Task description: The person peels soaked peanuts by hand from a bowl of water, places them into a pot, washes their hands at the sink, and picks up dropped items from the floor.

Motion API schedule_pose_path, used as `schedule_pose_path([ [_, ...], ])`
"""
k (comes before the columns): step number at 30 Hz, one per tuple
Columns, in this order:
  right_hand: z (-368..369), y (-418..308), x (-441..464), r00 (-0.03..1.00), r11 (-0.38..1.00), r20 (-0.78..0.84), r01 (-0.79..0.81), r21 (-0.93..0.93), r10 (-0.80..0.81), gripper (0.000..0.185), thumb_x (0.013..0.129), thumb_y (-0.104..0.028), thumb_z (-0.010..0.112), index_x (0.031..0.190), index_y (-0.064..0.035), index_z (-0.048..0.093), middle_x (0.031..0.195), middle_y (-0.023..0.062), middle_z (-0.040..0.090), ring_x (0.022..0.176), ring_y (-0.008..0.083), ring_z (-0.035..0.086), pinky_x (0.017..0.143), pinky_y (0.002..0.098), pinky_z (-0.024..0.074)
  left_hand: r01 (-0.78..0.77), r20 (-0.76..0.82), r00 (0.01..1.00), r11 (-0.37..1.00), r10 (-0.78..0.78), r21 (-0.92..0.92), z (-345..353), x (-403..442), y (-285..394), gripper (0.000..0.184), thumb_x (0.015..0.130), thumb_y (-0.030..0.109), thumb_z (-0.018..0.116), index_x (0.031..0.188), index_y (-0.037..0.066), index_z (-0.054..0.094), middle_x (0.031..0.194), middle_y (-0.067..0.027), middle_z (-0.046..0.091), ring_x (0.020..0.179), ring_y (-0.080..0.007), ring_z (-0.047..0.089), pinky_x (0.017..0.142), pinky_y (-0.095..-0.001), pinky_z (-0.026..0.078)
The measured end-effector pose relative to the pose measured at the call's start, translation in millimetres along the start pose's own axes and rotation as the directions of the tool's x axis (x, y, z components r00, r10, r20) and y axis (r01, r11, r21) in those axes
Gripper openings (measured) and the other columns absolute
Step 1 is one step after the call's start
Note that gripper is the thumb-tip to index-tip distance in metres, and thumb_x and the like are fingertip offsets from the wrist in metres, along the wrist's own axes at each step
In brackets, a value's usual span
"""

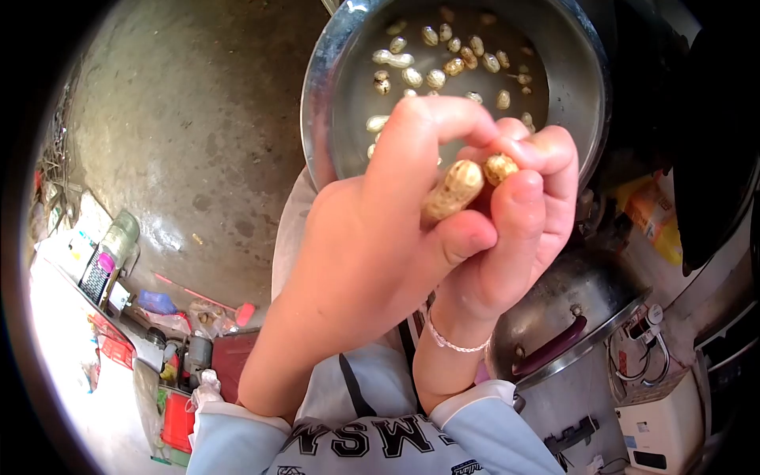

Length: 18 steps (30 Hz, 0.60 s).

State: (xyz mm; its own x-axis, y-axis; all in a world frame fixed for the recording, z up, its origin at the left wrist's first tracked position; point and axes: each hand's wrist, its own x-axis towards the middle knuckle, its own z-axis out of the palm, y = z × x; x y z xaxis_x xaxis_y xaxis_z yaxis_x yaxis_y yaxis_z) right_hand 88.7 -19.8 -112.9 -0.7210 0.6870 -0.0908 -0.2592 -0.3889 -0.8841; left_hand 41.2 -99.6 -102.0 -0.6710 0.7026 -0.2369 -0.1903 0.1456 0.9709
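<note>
Above a metal basin, my left hand (372, 229) is curled around a long peanut (455, 190), which lies between its thumb and bent fingers. My right hand (526, 206), with a pale braided band at its wrist, pinches a smaller, wet-looking peanut (500, 168) between thumb and fingertips. The two hands are close together, and the left index fingertip reaches the right fingers. Behind them the basin (322, 103) holds water with several peanuts (435, 78) in it. Both hands hide part of the basin.
An upturned metal bowl or lid (578, 293) with a purple handle is at the right, below a yellow-orange packet (657, 218). At the lower left are a red container (176, 421), a blue item (157, 302) and other clutter. Stained floor (198, 119) stretches left of the basin.
</note>
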Motion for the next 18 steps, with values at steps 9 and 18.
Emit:
schedule_pose_path([
  [9,-2.9,2.4,-0.4,1.0,0.996,-0.03,0.011,0.09,-0.008,0.007,0.078,0.0,0.049,0.084,0.0,0.044,0.066,0.0018,0.044,0.058,0.0036,0.035,0.052,0.0156,0.0309,-0.094,-0.015,0.995,0.996,0.094,0.01,4.3,3.8,-3.6,0.038,0.083,0.023,0.05,0.105,-0.005,0.039,0.087,-0.0056,0.049,0.07,-0.0068,0.047,0.062,-0.018,0.038],
  [18,1.5,-4.1,1.1,0.993,0.991,0.001,-0.114,-0.064,0.114,0.02,0.08,-0.021,0.055,0.085,-0.0039,0.046,0.065,-0.0009,0.043,0.048,0.0012,0.028,0.042,0.0145,0.02,0.228,-0.099,0.943,0.836,-0.317,-0.499,8.2,10.1,12.5,0.04,0.071,0.028,0.043,0.098,-0.003,0.039,0.062,0.0017,0.04,0.052,-0.003,0.031,0.046,-0.0165,0.024],
])
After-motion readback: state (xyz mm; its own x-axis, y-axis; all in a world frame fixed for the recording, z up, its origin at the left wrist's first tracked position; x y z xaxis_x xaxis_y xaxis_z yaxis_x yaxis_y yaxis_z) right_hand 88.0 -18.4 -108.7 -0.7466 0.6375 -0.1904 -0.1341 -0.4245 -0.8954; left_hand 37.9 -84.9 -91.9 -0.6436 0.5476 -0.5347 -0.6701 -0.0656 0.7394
